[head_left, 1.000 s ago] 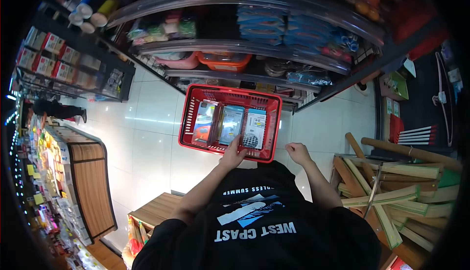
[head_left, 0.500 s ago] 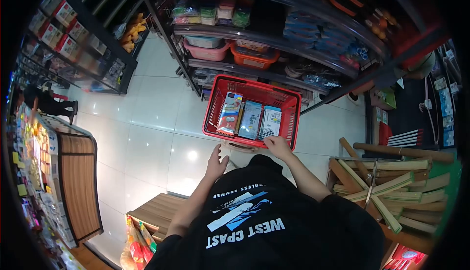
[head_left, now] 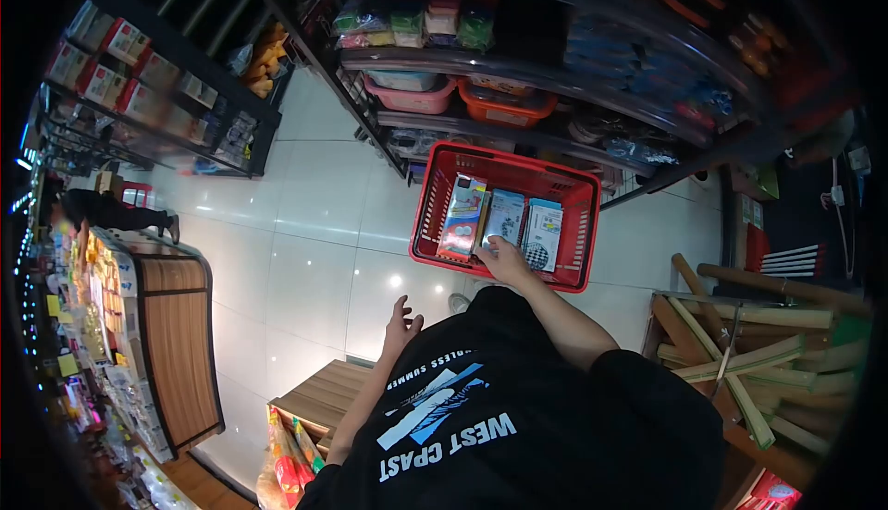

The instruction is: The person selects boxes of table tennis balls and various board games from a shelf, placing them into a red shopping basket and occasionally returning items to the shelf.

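In front of my body is a red plastic basket (head_left: pixel 588 233). Inside it stand a blue and red packet (head_left: pixel 460 223) on the left, a light blue packet (head_left: pixel 504 212) in the middle and a white packet with a checkered circle (head_left: pixel 544 233) on the right. My right hand (head_left: pixel 504 258) reaches over the basket's near rim, its fingers at the lower end of the light blue packet; whether they grip it is hard to see. My left hand (head_left: pixel 401 325) hangs in the air below and left of the basket, fingers apart and holding nothing.
Shelves (head_left: pixel 555 75) with a pink tub (head_left: pixel 412 96) and an orange tub (head_left: pixel 507 108) rise behind the basket. A wood-panelled counter (head_left: pixel 180 353) stands left, with a person (head_left: pixel 116 212) beyond. Long wrapped rolls (head_left: pixel 749 353) lie right; a wooden box top (head_left: pixel 324 394) is lower left.
My right hand has moved from the basket's near right rim leftward and inward to the middle packet. My left hand remains raised, slightly lower. The view has shifted, so the surroundings appear farther right.
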The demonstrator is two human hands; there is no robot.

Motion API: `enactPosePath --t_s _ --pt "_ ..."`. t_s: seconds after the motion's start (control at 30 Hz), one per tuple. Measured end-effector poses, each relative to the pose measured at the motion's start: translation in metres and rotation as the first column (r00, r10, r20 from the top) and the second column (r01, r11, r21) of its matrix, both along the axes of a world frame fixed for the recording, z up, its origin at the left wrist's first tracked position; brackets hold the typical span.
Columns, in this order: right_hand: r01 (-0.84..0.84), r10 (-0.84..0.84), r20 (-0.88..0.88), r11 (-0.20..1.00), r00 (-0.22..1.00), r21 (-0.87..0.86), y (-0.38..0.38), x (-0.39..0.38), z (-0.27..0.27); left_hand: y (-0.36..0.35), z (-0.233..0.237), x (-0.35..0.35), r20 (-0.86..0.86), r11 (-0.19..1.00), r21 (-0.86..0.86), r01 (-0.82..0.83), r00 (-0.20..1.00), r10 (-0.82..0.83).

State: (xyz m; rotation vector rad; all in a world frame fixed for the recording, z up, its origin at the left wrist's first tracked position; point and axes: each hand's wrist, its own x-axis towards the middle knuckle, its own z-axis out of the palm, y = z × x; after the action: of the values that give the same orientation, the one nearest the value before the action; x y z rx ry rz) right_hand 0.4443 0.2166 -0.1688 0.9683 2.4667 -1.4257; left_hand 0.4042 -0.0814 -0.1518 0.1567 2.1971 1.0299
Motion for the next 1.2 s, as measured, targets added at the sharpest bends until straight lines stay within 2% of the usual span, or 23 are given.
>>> enactPosePath --t_s 0.1,0.17,0.23,0.3,0.43,0.53,0.57,0.63,0.67,0.77,0.93,1.2 --pt "-0.029 0.030 0.027 0.999 0.999 -0.037 0.002 -0.020 0.004 -0.008 -0.006 -0.006 0.009 1.000 -0.009 -0.026 1.000 0.026" --pt "-0.031 0.035 0.035 0.993 0.999 -0.110 0.003 -0.030 -0.001 0.003 0.001 -0.016 0.023 0.996 0.087 -0.002 1.000 0.000" --pt "0.007 -0.006 0.025 0.999 1.000 -0.043 0.001 -0.042 -0.002 0.004 -0.004 -0.024 0.031 0.996 0.091 -0.007 1.000 0.004" --pt "0.041 -0.039 0.043 0.998 0.998 -0.043 0.000 -0.050 -0.001 0.003 -0.011 -0.039 0.018 0.991 0.112 0.066 0.997 -0.069" --pt "0.107 -0.103 0.143 0.994 0.984 -0.017 -0.012 -0.067 -0.007 -0.009 -0.016 -0.075 0.076 0.987 0.132 0.086 0.992 -0.096" --pt "0.202 -0.199 0.221 0.979 0.955 0.010 -0.027 -0.076 -0.011 -0.024 -0.025 -0.110 0.128 0.973 0.124 0.196 0.969 -0.211" --pt "0.248 -0.258 0.235 0.966 0.937 0.072 -0.031 -0.080 -0.013 -0.031 -0.027 -0.122 0.139 0.968 0.139 0.210 0.963 -0.229" --pt "0.290 -0.321 0.250 0.945 0.913 0.153 -0.036 -0.091 -0.022 -0.044 -0.021 -0.152 0.082 0.932 0.041 0.360 0.928 -0.362" --pt "0.324 -0.366 0.235 0.925 0.900 0.200 -0.041 -0.093 -0.027 -0.051 -0.016 -0.164 0.089 0.940 0.095 0.328 0.938 -0.336" --pt "0.364 -0.424 0.248 0.896 0.871 0.254 -0.052 -0.098 -0.026 -0.077 -0.010 -0.203 0.022 0.933 0.010 0.361 0.932 -0.361" --pt "0.379 -0.467 0.337 0.877 0.818 0.294 -0.055 -0.107 -0.027 -0.112 -0.014 -0.253 -0.015 0.935 -0.017 0.355 0.935 -0.355" --pt "0.415 -0.504 0.357 0.859 0.786 0.299 -0.063 -0.111 -0.020 -0.108 -0.011 -0.271 0.026 0.949 0.044 0.311 0.950 -0.312"
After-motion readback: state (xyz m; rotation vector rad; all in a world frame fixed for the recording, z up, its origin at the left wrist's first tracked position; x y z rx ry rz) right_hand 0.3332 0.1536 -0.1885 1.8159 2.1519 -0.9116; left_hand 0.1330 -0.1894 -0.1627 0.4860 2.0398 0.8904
